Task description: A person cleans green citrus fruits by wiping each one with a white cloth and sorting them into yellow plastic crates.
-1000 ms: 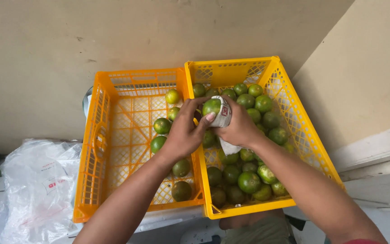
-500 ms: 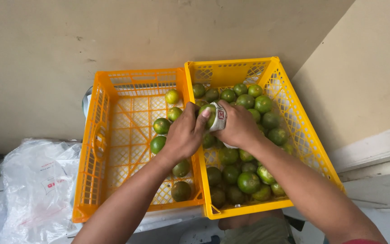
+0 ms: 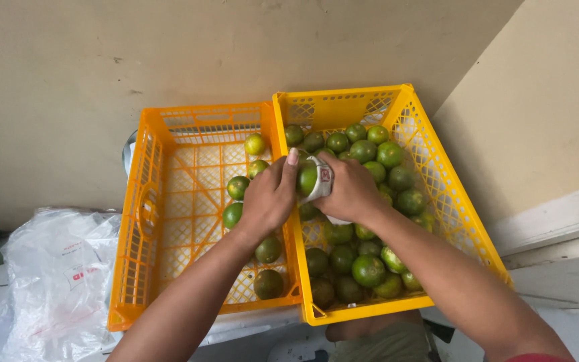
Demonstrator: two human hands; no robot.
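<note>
Both my hands meet over the wall shared by two plastic crates. Together they hold one green citrus fruit (image 3: pixel 307 179). My left hand (image 3: pixel 269 198) grips its left side. My right hand (image 3: pixel 351 190) presses a white wrapper with a red mark (image 3: pixel 322 181) around its right side. The orange crate (image 3: pixel 143 221) on the left holds several green fruits, one of them (image 3: pixel 255 144) near its far wall. The yellow crate (image 3: pixel 457 214) on the right is much fuller with green fruits such as one (image 3: pixel 368 270) near the front.
A clear plastic bag (image 3: pixel 55 281) lies to the left of the orange crate. A beige wall rises behind both crates, and a white skirting board (image 3: pixel 557 221) runs at the right. A dark shoe (image 3: pixel 370 328) shows below the yellow crate.
The fruit in my hands has sunk deeper into the white wrapper and my hands have closed a little tighter around it. The crates have not moved.
</note>
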